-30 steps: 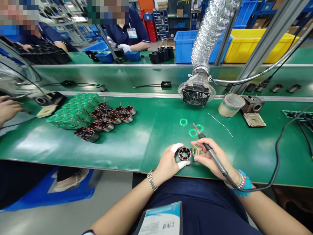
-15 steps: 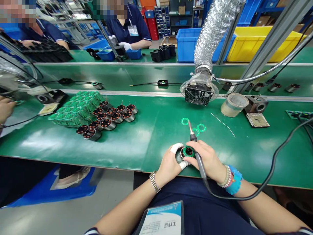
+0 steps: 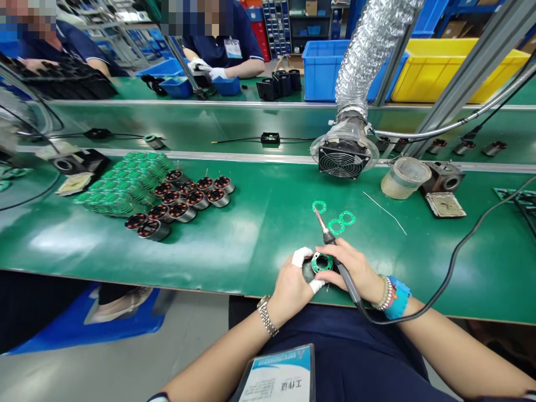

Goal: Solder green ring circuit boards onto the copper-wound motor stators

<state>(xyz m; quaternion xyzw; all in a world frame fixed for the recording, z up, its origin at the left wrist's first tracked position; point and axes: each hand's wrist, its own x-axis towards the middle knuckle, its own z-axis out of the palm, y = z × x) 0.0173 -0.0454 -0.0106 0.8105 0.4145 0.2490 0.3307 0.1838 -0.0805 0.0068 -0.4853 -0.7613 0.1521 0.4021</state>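
My left hand [image 3: 292, 283], with white wraps on thumb and finger, is closed around a metal motor part [image 3: 307, 272] at the table's front edge. A green ring circuit board [image 3: 322, 271] sits on top of that part, facing up. My right hand [image 3: 359, 273] carries a soldering iron [image 3: 348, 283] across its palm, the tip pointing away and left. Thumb and forefinger of this hand also touch the ring board's edge. Just beyond the iron lie loose green ring boards [image 3: 336, 230]. What the motor part looks like below the board is mostly hidden.
Left stand several copper-wound motor parts [image 3: 182, 211] beside stacked green boards [image 3: 121, 181]. A fume fan [image 3: 343, 162] stands ahead. A tape roll [image 3: 404, 181], iron holder with sponge [image 3: 446, 205] and solder wire [image 3: 385, 212] lie right. The iron's cord [image 3: 450, 276] loops right. Co-workers sit opposite.
The ring board on the motor part has turned and its dark centre opening shows more. The iron's tip has swung slightly left. A co-worker's hand at the left edge has gone from view.
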